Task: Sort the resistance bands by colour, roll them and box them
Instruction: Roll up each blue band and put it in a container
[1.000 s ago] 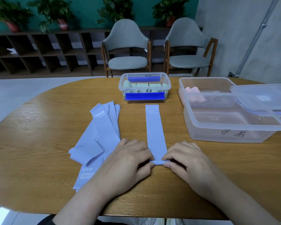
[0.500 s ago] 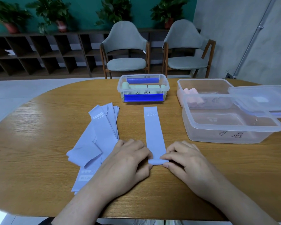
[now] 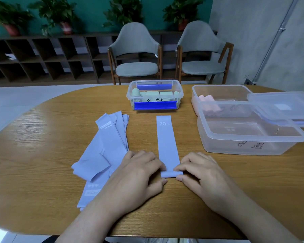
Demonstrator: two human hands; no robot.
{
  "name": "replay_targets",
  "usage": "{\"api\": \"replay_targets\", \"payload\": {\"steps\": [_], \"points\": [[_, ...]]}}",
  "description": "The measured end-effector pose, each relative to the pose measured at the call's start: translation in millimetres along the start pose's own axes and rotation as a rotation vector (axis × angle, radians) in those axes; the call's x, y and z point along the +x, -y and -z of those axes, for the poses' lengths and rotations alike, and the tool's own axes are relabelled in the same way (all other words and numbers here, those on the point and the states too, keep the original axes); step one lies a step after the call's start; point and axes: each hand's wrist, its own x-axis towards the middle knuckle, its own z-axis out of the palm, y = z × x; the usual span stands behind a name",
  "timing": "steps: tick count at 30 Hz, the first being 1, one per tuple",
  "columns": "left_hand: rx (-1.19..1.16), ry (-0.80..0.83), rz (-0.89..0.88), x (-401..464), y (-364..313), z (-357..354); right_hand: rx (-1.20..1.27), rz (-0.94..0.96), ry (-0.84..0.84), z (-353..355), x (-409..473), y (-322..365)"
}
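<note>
Lying flat at the centre of the frame, a lilac band (image 3: 167,141) marked "20" runs away from the person on the wooden bench (image 3: 42,155), its near end turned into a small roll (image 3: 171,174). The left hand (image 3: 137,176) and right hand (image 3: 202,174) sit on either side of that roll, fingers curled and pinching its ends between thumb and fingertips. Just left of the left hand, a loose pile of lilac bands (image 3: 104,151) fans out, partly under the wrist. At upper centre a clear box (image 3: 154,94) with blue clips holds pale green rolls. On the right, an empty clear box (image 3: 249,134) stands in front of another box (image 3: 218,95) holding pink rolls, with a lid (image 3: 284,106) at the right edge.
</note>
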Motion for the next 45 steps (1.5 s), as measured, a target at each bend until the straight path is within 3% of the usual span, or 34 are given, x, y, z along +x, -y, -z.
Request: {"api": "replay_targets", "payload": {"steps": [45], "points": [[0.007, 0.016, 0.010, 0.3, -0.5, 1.8, 0.002, -0.060, 0.090, 5.2, 1.3, 6.1]]}}
